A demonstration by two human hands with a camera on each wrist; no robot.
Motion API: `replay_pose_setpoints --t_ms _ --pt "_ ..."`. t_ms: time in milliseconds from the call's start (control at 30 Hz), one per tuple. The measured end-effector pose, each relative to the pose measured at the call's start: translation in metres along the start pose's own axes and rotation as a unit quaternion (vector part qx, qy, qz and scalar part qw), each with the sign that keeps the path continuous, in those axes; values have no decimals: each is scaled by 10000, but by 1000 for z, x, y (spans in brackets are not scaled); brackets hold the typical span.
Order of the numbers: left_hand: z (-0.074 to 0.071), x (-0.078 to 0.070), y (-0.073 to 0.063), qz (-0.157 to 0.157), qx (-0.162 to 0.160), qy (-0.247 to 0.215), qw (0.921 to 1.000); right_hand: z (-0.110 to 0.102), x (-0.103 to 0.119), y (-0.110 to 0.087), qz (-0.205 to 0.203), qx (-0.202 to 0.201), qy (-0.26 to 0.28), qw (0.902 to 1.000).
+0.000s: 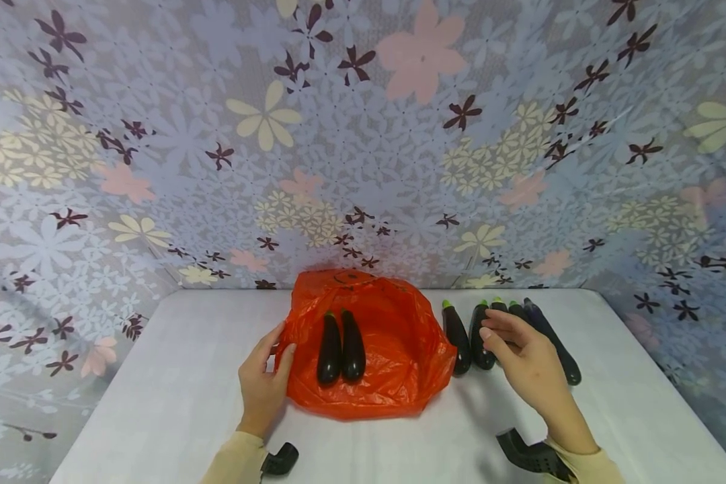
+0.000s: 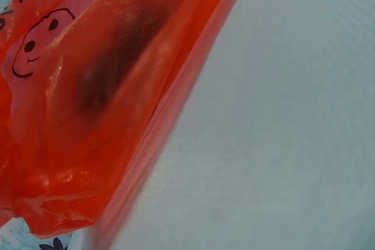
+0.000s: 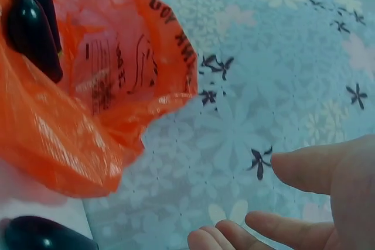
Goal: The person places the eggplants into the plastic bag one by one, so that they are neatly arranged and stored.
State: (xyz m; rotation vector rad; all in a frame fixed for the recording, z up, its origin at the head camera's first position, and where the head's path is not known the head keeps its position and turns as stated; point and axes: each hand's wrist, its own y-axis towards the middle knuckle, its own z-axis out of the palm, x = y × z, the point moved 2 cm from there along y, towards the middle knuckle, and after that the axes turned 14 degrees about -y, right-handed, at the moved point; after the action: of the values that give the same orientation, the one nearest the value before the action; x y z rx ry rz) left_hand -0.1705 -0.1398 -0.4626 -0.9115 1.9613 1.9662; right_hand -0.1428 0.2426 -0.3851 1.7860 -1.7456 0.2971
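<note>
A red plastic bag (image 1: 393,390) lies with its mouth open, and two dark eggplants (image 1: 329,356) rest side by side in it. My left hand (image 1: 263,380) holds the bag's left rim between thumb and fingers; the left wrist view shows the bag's side (image 2: 88,162) but not the hand. My right hand (image 1: 529,366) is raised over several eggplants (image 1: 456,339) in a row to the right of the bag. Its thumb and fingers are spread apart with nothing between them, as the right wrist view shows of the right hand (image 3: 304,203) too.
The white table (image 1: 175,376) runs back to a wall covered with flower-patterned cloth (image 1: 363,168). The rightmost eggplant (image 1: 553,343) is longer and lies slanted. Black devices (image 1: 529,454) are strapped at both wrists.
</note>
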Motion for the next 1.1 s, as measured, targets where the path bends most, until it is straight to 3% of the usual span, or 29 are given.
replay_pose_setpoints --t_ms 300,800,1100 --pt "1 -11 3 38 -49 5 10000 -10 -27 5 372 -56 49 9993" --pt "-1 -8 2 -82 -61 -54 9999 -16 -73 10 1132 -217 338 9928" --pt "0 -11 5 -26 -37 -125 9999 -23 -98 15 1515 -154 110 9883"
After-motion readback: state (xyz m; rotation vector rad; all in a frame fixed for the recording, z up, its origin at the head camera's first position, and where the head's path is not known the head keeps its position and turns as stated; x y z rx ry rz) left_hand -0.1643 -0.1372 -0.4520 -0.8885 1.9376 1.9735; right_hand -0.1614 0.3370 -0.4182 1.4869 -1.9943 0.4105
